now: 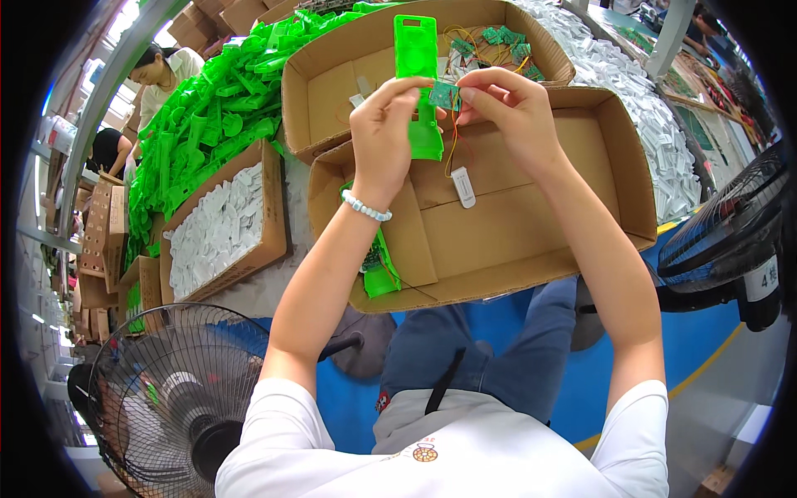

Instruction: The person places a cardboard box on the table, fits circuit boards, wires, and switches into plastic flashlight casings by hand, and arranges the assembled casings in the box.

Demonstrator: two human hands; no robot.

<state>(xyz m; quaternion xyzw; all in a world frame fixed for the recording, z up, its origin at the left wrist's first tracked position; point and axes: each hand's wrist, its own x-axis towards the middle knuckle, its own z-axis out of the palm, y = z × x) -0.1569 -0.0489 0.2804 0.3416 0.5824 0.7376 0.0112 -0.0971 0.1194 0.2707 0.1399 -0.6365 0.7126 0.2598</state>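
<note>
Circuit board: one, small, green; between the two hands, close in front of the green case.
Green case: one, long and narrow; a steady backing, best held without flexing.
Left hand: fingers curled round the case; index fingertip beside the board's left edge, contact unclear.
Right hand: thumb and index finger pinching the board's right edge; a light edge grip suits it, clear of the parts on its face.
Wires: yellow and red, thin, trailing below the board; slack is advisable, as a tug could strain the joints.
White piece: one, by the wires' lower end, over the near box; whether hanging or resting, cannot tell.
Second case: one, green, in the near box's left end; loose wires should pass clear of it.
Other boards: several, wired, in the far box; snagging there is a risk.
</note>
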